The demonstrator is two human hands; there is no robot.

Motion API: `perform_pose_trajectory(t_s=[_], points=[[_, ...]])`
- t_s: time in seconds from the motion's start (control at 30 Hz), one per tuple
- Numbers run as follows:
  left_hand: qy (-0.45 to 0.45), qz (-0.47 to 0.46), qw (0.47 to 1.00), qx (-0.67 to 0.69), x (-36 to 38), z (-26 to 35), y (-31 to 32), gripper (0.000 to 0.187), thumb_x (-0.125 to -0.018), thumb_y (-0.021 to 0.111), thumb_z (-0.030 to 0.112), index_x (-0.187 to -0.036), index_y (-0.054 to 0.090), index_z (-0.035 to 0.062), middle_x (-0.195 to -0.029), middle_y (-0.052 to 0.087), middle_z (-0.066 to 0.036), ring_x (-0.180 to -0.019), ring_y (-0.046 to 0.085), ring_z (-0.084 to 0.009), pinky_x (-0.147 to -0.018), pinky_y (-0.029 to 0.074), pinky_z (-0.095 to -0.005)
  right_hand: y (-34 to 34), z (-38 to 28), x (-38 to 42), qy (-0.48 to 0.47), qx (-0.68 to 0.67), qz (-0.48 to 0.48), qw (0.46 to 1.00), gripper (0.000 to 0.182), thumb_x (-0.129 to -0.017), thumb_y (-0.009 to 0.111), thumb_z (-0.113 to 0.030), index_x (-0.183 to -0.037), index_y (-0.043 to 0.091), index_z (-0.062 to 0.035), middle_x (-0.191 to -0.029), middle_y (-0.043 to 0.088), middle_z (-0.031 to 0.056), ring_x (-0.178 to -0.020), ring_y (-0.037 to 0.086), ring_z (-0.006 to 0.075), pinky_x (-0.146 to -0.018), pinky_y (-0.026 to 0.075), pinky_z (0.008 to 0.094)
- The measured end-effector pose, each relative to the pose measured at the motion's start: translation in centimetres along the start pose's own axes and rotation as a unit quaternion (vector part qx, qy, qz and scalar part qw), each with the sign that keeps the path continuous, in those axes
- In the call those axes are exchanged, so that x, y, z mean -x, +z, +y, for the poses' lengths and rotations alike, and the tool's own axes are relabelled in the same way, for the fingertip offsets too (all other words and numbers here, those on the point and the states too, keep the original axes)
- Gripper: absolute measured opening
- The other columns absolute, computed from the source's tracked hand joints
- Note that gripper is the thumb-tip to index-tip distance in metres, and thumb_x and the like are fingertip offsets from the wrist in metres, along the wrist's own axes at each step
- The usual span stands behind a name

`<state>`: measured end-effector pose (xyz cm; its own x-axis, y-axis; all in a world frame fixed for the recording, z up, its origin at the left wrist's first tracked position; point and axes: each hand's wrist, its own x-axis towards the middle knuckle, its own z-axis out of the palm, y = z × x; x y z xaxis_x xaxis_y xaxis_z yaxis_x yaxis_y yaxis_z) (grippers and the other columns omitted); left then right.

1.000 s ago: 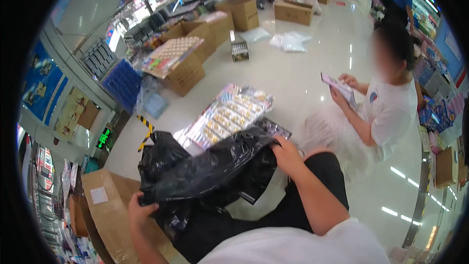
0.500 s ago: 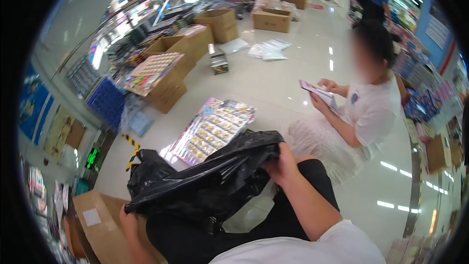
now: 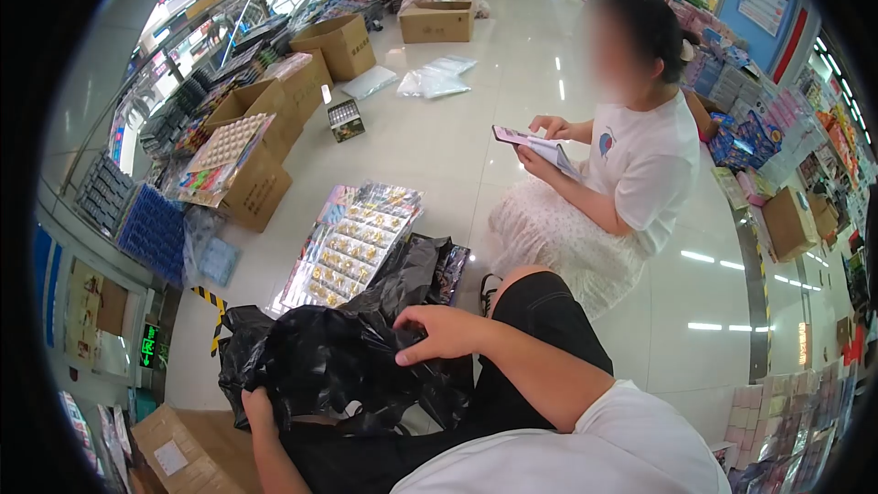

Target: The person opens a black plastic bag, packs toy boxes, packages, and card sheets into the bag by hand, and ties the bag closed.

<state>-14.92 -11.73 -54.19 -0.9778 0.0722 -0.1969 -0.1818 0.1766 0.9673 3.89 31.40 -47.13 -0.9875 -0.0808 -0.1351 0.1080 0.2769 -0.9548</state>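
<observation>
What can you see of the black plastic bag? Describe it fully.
The black plastic bag looks thin, glossy and heavily crumpled, its opening hard to make out. The left hand grips its left side; the right hand is open over its right, contact unclear. In view, it hides part of a shiny sheet.

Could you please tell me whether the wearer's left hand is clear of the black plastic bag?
No, the left hand grips the left side of the black plastic bag.
</observation>
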Motion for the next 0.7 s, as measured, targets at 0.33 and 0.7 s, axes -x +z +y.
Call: perform_pose_trajectory(t_s=[0.33, 0.7], points=[[0.007, 0.040, 0.995, 0.091, 3.4, 4.2, 1.9, 0.048, -0.094, 0.066, 0.028, -0.131, 0.057, -0.0010, -0.122, 0.064, -0.011, -0.107, 0.063, -0.0255, -0.096, 0.050, -0.0364, 0.3, 0.0, 0.4, 0.031, 0.131, -0.076, 0.988, 0.075, -0.070, 0.086, -0.026, -0.134, 0.052, -0.0060, -0.123, 0.063, 0.0191, -0.116, 0.061, 0.0339, -0.097, 0.048, 0.0404], [0.013, 0.039, 0.999, 0.007, 4.4, 4.9, 2.9, 0.050, -0.087, 0.077, 0.020, -0.128, 0.060, -0.0030, -0.124, 0.064, -0.011, -0.108, 0.062, -0.0229, -0.097, 0.047, -0.0339, 1.1, 0.4, 0.5, 0.008, 0.184, -0.051, 0.982, 0.063, -0.076, 0.081, -0.020, -0.132, 0.053, -0.0099, -0.113, 0.066, 0.0194, -0.108, 0.063, 0.0371, -0.090, 0.050, 0.0439]])
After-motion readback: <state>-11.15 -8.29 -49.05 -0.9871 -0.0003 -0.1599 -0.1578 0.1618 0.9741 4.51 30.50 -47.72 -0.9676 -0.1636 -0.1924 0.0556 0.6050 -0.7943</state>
